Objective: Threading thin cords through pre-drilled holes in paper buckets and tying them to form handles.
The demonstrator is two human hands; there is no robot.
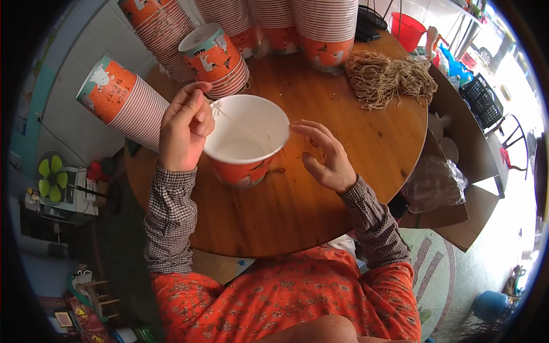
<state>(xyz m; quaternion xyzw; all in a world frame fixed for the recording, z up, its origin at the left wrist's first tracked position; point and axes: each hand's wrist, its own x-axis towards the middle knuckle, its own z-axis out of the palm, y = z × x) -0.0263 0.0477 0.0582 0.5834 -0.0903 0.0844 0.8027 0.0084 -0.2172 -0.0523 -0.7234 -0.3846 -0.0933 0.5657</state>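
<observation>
A white-lined paper bucket (247,143) with an orange printed outside stands on the round wooden table in front of me, slightly blurred. A short knotted piece of pale twine (218,108) shows at its left inner wall, and a thin strand seems to cross the inside. At the bucket's left rim my left hand (186,127) is raised with its fingers closed in a pinch; whatever is between them is hidden. My right hand (327,155) is on the other side, fingers curved and apart, the fingertips at or very near the right rim.
Nested stacks of similar buckets line the table's left and far side, including a leaning stack (137,106), a shorter stack (213,60) and a tall one (326,34). A heap of tan twine (389,79) lies far right. An opened cardboard box (457,143) stands beyond the table's right edge.
</observation>
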